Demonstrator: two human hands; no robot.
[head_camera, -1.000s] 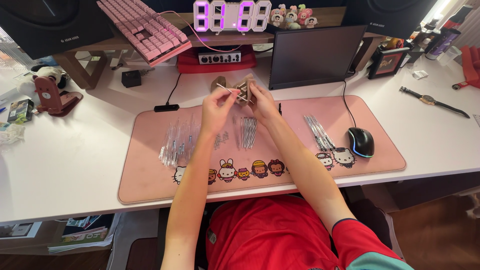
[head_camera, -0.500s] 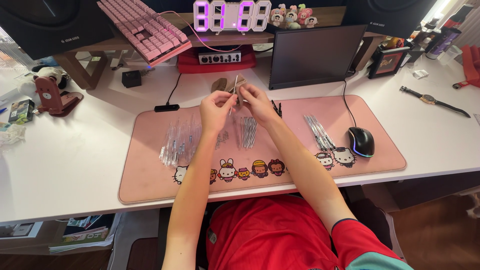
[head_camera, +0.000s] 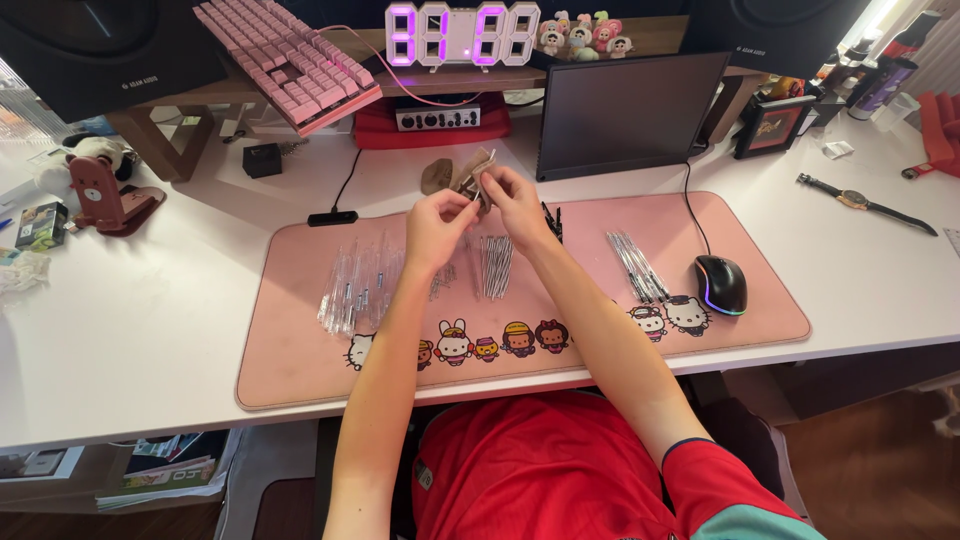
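While both hands meet | fingers (head_camera: 470, 200) pinch thin rod (head_camera: 478, 172) | axis up-right (tilted)

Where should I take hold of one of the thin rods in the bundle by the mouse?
Pinch one rod of the bundle at its far end, coming from above. The rods lie flat and packed side by side on the pink mat, angled toward the mouse, which crowds the near ends.

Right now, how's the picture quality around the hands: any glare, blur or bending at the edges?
Head view: even light; left hand and right hand sharp enough, the small thing they pinch too small to identify; purple clock digits bloom; white desk edge curves from wide-angle distortion.
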